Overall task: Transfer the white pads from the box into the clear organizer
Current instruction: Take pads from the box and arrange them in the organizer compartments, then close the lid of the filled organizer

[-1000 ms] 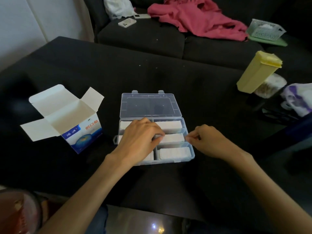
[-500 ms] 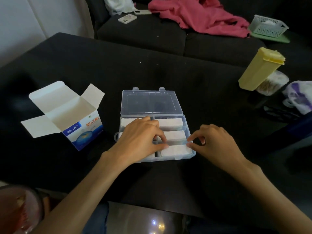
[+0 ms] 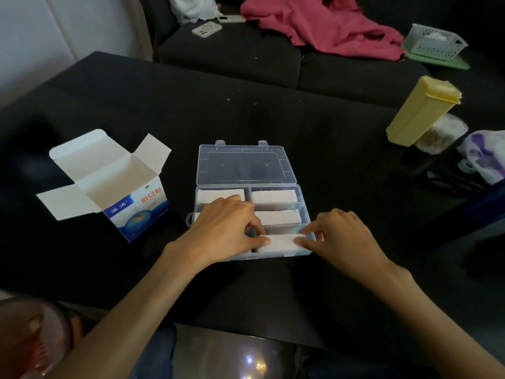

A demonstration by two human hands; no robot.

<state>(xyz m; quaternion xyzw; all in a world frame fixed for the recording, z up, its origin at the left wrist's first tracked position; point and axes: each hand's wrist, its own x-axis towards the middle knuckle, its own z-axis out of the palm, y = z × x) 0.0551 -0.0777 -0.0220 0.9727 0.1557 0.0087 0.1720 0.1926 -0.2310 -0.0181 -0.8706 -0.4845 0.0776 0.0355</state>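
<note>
**Inspector A:** Both hands are on the near right compartment of the clear organizer (image 3: 247,165), which lies open on the counter (image 3: 273,119). The left hand (image 3: 226,228) pinches the left end of a stack of white pads (image 3: 281,242) with thumb and fingers; the right hand (image 3: 341,236) pinches its right end. Each grip is closed on that stack.

**Inspector B:** Step in hand?

**Inspector A:** Seating the stack, by my reading. It sits at rim level, not fully down. The other compartments I can see already hold pads; those under the left hand are hidden.

**Inspector B:** And the box (image 3: 109,181)?

**Inspector A:** Left of the organizer, flaps open. No pads are visible inside, though its bottom is hidden.

**Inspector B:** Next move?

**Inspector A:** Probably press the stack level between the dividers, then release both ends evenly so it does not tilt.
</note>
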